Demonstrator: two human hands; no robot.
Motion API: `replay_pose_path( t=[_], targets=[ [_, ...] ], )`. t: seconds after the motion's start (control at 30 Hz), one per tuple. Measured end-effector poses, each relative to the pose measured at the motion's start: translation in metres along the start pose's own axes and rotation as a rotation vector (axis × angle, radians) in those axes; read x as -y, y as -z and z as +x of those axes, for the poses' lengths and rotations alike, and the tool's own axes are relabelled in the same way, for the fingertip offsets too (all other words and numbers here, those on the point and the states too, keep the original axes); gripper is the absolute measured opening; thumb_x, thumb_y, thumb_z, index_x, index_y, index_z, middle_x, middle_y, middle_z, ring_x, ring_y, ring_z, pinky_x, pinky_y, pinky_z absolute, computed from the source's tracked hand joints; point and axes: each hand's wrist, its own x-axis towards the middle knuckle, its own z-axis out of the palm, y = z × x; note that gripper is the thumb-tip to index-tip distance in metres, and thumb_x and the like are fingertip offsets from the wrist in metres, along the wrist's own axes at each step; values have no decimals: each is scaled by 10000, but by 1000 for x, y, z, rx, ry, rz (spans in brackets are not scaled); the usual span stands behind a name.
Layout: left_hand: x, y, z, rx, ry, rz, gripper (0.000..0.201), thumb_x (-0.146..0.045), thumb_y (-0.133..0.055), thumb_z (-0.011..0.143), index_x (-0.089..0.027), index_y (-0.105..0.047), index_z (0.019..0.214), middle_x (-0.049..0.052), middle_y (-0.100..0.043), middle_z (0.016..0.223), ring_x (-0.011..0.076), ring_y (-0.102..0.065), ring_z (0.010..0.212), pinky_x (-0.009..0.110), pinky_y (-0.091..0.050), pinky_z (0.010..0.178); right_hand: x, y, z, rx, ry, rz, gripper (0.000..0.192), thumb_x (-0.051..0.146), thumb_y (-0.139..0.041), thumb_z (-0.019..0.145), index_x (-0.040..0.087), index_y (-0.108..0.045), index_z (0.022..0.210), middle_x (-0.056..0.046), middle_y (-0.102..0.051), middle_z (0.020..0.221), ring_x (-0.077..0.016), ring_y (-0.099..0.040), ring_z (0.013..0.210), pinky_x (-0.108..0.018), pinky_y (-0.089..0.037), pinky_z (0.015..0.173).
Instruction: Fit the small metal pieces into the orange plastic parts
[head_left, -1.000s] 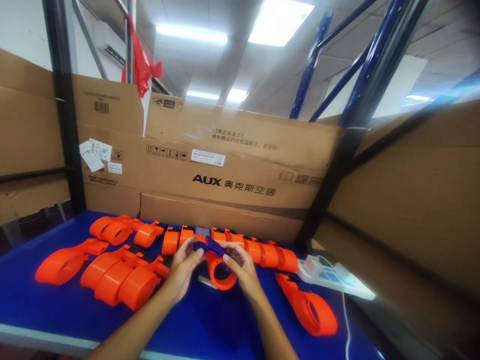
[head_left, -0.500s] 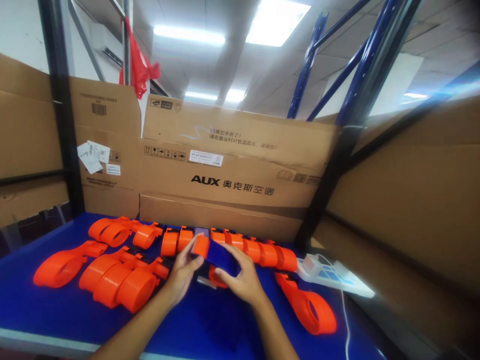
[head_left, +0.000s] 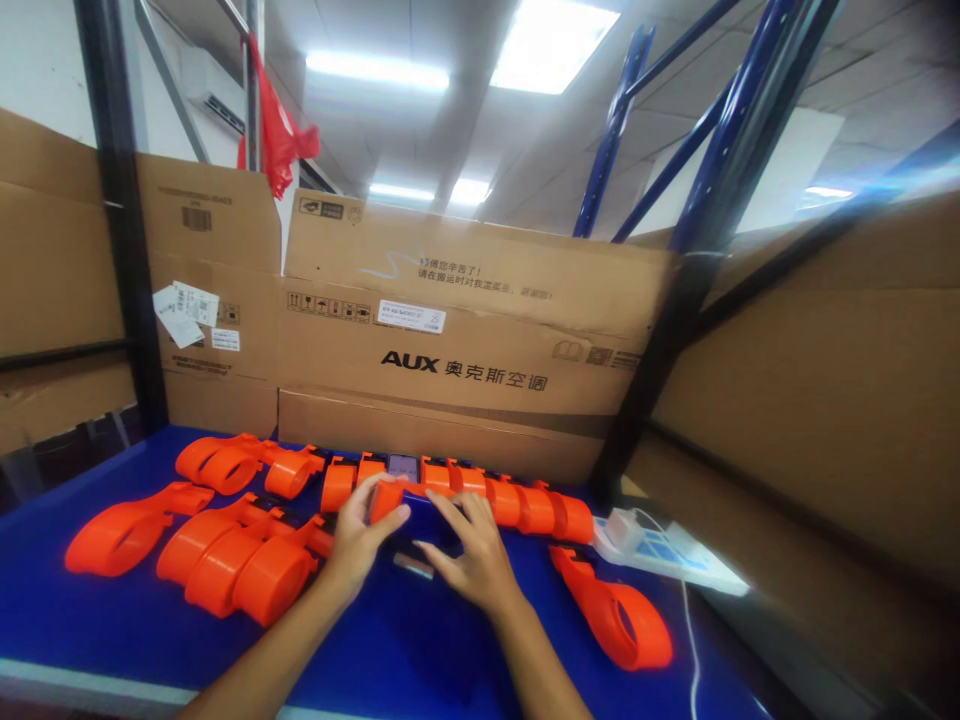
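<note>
My left hand (head_left: 358,540) and my right hand (head_left: 471,548) are both pressed on one orange and blue tape dispenser (head_left: 405,505) lying low on the blue table (head_left: 90,620). The left thumb and fingers grip its orange end. My right hand lies over its blue side with the fingers spread. The dispenser sits just in front of a row of orange dispensers (head_left: 517,505) along the back. A small dark phone-like object (head_left: 403,465) stands in that row, right behind my hands.
A pile of orange dispensers (head_left: 225,565) lies to the left, and one orange dispenser (head_left: 615,615) to the right. A white power strip (head_left: 660,550) with a cable lies at the right edge. Cardboard boxes (head_left: 465,340) wall in the back and sides. Blue rack posts (head_left: 720,150) rise at the right.
The dispenser was turned from ring-up to blue-side-up and lowered onto the table. My right hand shifted from pinching it to lying flat over it.
</note>
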Motion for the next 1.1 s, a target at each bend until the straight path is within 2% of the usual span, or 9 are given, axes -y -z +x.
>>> replay_pose_path(
  t=[0.3,0.47,0.53,0.6,0.7,0.8,0.93,1.03,1.1],
  targets=[
    [1,0,1,-8,-7,-21,508,-317,-840,696,-217,-629,1148,93,-706,1223,295,-640,1172,445,-455,1048,2,-1,-1,8,-25,-1,664,384,-740,834,272,-506,1445,-117,-621,1098,-296,-601,996,-492,-530,888],
    [1,-1,0,-34,70,-71,544,-359,-830,709,-203,-646,1196,112,-695,1224,305,-638,1161,413,-492,995,6,0,2,-55,-129,146,598,372,-730,838,265,-555,1400,-130,-585,1253,-303,-583,1131,-492,-492,984],
    [0,-3,-2,1,107,-116,553,-390,-800,745,-195,-635,1235,127,-686,1221,303,-658,1114,382,-539,903,5,2,5,-120,-216,251,482,374,-690,868,249,-618,1328,-129,-584,1279,-296,-585,1153,-471,-483,1001],
    [-3,-3,-4,88,131,-141,542,-409,-772,774,-190,-624,1247,123,-695,1144,269,-703,963,332,-571,748,2,6,9,-145,-315,380,354,395,-634,906,232,-682,1216,-118,-638,1209,-282,-619,1106,-445,-496,982],
    [-5,-4,-6,220,147,-118,582,-382,-792,755,-205,-591,1272,84,-690,1024,177,-697,699,252,-537,551,-2,10,12,-100,-448,578,309,459,-590,925,207,-707,1059,-89,-710,1038,-267,-663,994,-403,-524,920],
    [-5,-5,-7,255,199,-98,625,-381,-810,732,-202,-563,1277,77,-693,1003,142,-674,590,239,-526,486,-4,10,13,-15,-520,726,344,522,-585,913,191,-674,944,-60,-707,918,-248,-666,894,-361,-542,835],
    [-2,-7,-9,214,295,-82,577,-440,-817,720,-158,-590,1169,61,-717,871,163,-680,527,274,-561,483,-5,7,11,46,-561,842,390,568,-543,924,196,-658,950,-51,-700,916,-245,-667,885,-352,-546,800],
    [-2,-8,-6,90,305,-107,548,-484,-828,698,-166,-595,1078,42,-721,813,163,-684,505,272,-574,479,-5,5,9,-4,-550,951,489,607,-388,976,212,-630,1134,-94,-712,1045,-270,-686,946,-405,-558,817],
    [-2,-8,-3,-17,323,-134,524,-542,-797,714,-172,-591,1023,48,-724,798,180,-712,540,262,-580,485,-5,5,8,-1,-501,990,563,644,-346,970,225,-539,1292,-127,-681,1171,-278,-694,946,-421,-579,759]
  ],
)
